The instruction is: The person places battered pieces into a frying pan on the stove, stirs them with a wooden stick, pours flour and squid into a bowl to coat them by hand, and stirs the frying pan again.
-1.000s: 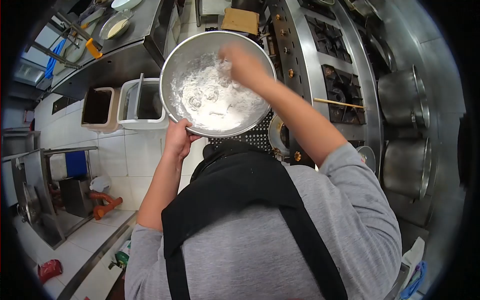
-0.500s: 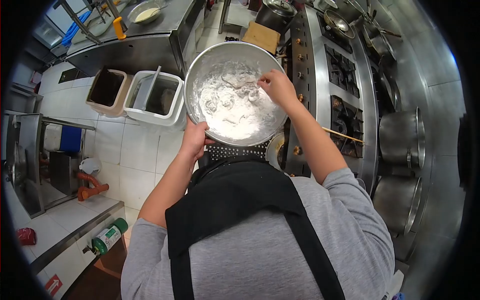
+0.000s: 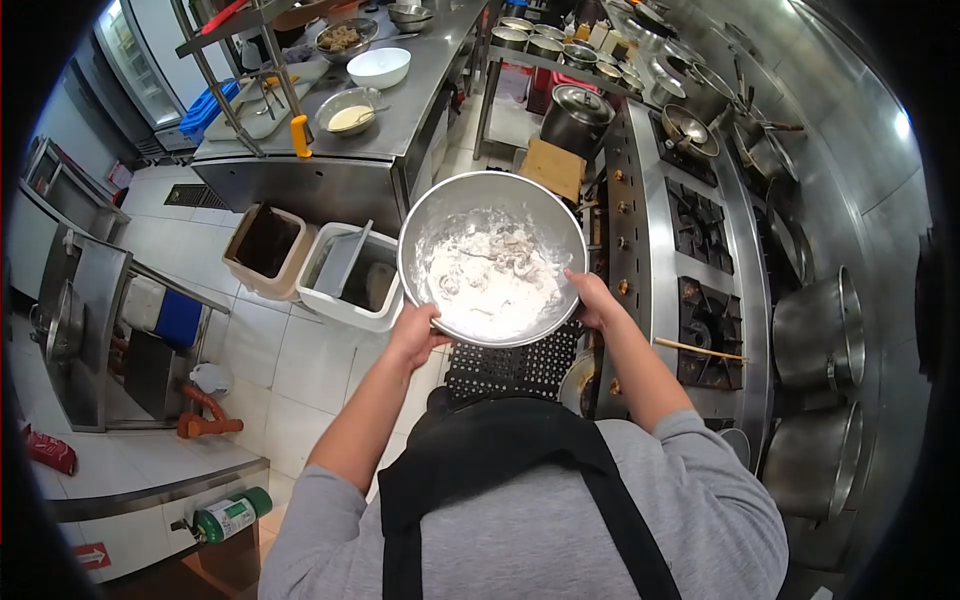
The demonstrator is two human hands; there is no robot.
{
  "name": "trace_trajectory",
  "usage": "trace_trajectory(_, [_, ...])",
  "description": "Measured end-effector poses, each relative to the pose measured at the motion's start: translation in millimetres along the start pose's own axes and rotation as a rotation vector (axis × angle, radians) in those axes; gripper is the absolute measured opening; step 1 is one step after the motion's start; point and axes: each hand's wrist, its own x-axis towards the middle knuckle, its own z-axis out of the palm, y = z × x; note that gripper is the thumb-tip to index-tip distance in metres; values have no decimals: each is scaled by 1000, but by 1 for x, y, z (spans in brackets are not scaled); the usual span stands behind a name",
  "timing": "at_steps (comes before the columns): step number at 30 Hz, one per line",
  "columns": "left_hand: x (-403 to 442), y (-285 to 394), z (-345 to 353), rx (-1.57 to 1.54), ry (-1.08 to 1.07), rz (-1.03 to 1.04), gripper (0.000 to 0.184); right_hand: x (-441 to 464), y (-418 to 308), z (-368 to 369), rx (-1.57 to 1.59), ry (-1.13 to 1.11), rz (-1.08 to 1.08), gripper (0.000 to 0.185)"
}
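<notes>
A large metal mixing bowl (image 3: 420, 222) is held in front of me, its open side facing up. Inside lies white flour (image 3: 500, 305) with several floured pieces (image 3: 515, 250) half buried in it; their kind I cannot make out. My left hand (image 3: 412, 335) grips the rim at the lower left, the thumb over the edge and the fingers underneath. At the right side of the rim, my right hand (image 3: 592, 298) is closed on the same bowl, with its thumb on top and its other fingers mostly hidden.
On the right runs a gas stove (image 3: 705, 310) with a wooden stick (image 3: 700, 349) across it. Two bins, one beige (image 3: 262, 280) and one white (image 3: 345, 308), stand left of the bowl. Ahead is a steel counter (image 3: 430, 85) with a white bowl (image 3: 379, 68) and a bowl of pale batter (image 3: 350, 116).
My right hand has left the floured pieces inside and now grips the bowl's right rim. The view has tilted up, showing more of the counter. My left hand keeps its hold.
</notes>
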Motion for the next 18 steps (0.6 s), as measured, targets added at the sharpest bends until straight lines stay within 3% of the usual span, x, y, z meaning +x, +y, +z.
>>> trace_trajectory(4, [-80, 32, 6, 61, -20, -31, 49, -106, -3, 37, -154, -91, 6, 43])
trace_trajectory(9, [4, 46, -20, -58, -69, -208, 47, -29, -16, 42, 3, 63, 158, 39])
trace_trajectory(11, [-10, 46, -22, -40, -48, -212, 46, -46, -7, 40, -24, 8, 126, 39])
trace_trajectory(14, [-62, 60, -5, 67, -68, -51, 41, -74, -12, 42, -125, -111, 84, 42])
trace_trajectory(17, [16, 64, -25, -9, -120, -185, 46, -19, -19, 49, 83, 94, 131, 41])
trace_trajectory(18, [35, 67, -28, -24, -104, -223, 50, 10, -10, 40, 38, 38, 51, 42])
